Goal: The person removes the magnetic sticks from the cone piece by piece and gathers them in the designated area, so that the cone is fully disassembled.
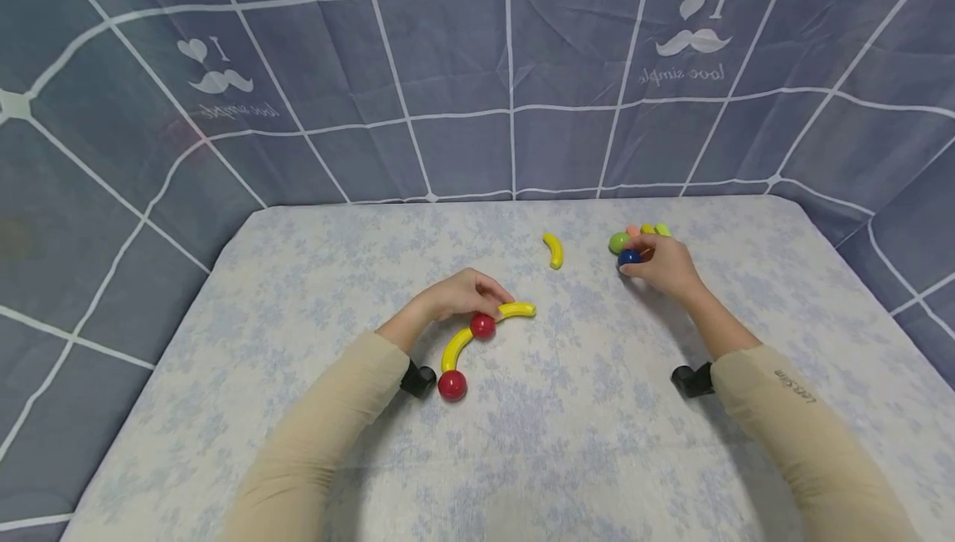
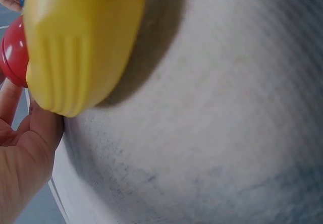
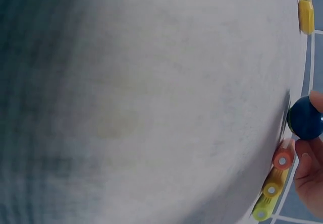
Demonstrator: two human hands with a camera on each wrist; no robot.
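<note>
In the head view, my left hand point(image 1: 464, 293) reaches over a short chain of toys, its thumb and forefinger pinching the near end of a yellow toy banana point(image 1: 520, 309). Just below those fingertips is a red ball point(image 1: 482, 326). A second toy banana point(image 1: 455, 350) curves from it down to another red ball point(image 1: 452, 385); its ridged end fills the upper left of the left wrist view. Farther right, my right hand point(image 1: 666, 264) pinches a dark blue ball point(image 1: 628, 258) between thumb and fingers. A green ball point(image 1: 619, 242) lies right behind the blue one.
Orange, yellow and lime-green sticks point(image 3: 271, 189) with pale dots on their ends lie beside the right hand. A lone toy banana point(image 1: 554, 250) rests toward the back. Patterned cloth covers the table point(image 1: 567, 442); a grey-blue gridded curtain point(image 1: 462, 53) hangs behind.
</note>
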